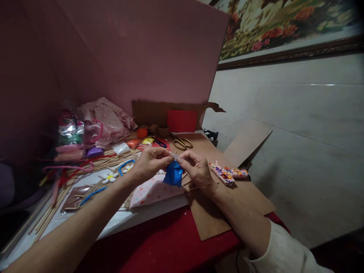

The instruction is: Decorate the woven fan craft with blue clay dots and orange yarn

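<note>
A small blue packet [173,174] hangs between my two hands, its clear upper edge pinched at both ends. My left hand [153,162] is closed on one side of that edge, thumb against fingers. On the other side, my right hand [196,169] grips the edge the same way. Below the packet lies a pink printed cloth piece [153,191] with rounded edges. Thin wooden sticks [187,181] show partly behind my right hand. To the right of it rests flower-patterned material [223,173].
Brass-handled scissors [182,142] lie beyond my hands on brown cardboard [210,218]. Colored packets, including a white packet [121,148] and a purple packet [94,152], sit at the left. Near my left forearm are a white flower [110,177] and long sticks [47,216]. A red cloth [159,242] covers the front edge.
</note>
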The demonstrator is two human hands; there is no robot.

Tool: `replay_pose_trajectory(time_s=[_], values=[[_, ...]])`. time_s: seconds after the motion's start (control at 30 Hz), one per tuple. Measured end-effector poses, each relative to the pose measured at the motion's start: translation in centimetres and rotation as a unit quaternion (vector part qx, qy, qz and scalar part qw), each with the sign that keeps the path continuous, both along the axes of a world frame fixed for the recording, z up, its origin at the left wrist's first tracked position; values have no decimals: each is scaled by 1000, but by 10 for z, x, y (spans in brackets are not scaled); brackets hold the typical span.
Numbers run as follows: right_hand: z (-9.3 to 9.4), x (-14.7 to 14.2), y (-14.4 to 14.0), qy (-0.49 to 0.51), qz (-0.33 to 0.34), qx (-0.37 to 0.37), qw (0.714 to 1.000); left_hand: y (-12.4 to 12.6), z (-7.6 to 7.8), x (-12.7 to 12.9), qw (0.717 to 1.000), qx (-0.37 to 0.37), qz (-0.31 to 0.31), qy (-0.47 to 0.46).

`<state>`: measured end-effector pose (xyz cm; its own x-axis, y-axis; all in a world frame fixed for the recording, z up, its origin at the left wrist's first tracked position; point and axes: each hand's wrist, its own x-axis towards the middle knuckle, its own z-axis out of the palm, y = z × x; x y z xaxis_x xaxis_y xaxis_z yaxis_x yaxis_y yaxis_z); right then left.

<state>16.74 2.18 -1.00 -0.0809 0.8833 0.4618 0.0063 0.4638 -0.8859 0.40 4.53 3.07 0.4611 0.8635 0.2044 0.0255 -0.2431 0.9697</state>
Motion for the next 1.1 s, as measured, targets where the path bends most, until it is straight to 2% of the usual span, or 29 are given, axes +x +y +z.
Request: replay_pose_trajectory(time_s=[0.2, 0.3, 0.4, 0.6, 1.1], values=[[0, 0, 1, 14, -9, 7, 1000, -1, 0, 2, 1000, -11, 3, -25], [0, -1, 2, 27, -21, -5, 999, 0, -2, 2, 998, -41, 8, -45], [0, -1, 2, 36, -42, -6, 998, 0, -5, 1, 996, -71, -14, -47], [0, -3, 2, 35, -38, -4, 999, -1, -7, 3, 998, -48, 8, -38], [1, -2, 1, -5, -33, -1, 999, 2, -8, 2, 999, -28, 10, -44]])
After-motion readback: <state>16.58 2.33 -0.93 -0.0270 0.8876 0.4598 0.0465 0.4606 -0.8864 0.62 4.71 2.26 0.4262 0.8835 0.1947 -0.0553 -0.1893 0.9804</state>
